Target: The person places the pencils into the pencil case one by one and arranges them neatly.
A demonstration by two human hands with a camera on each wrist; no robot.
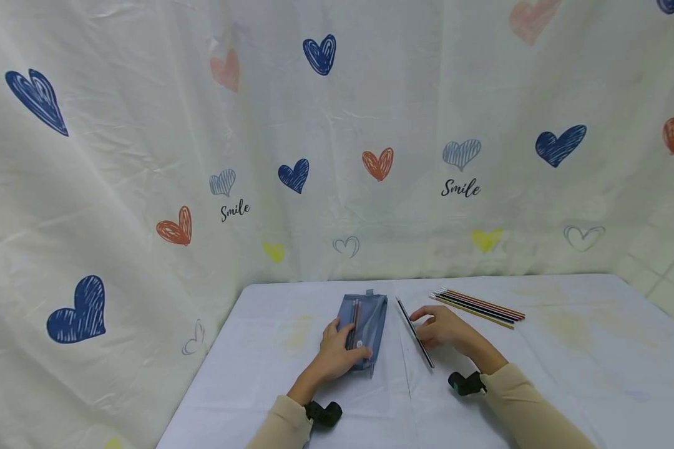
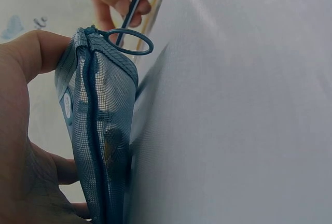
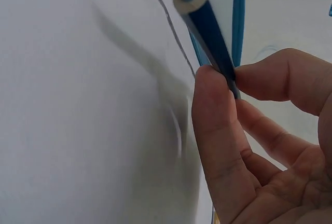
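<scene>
While the left hand (image 1: 334, 354) spreads over a pouch (image 1: 377, 321), the right (image 1: 446, 328) pinches a pencil (image 3: 211, 37).

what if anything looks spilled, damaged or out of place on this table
Faint yellowish patches on the white tablecloth, left of the blue pouch and right of the loose pencils, look odd against the white; whether stains or print, I can't tell. Nothing else stands out.
</scene>
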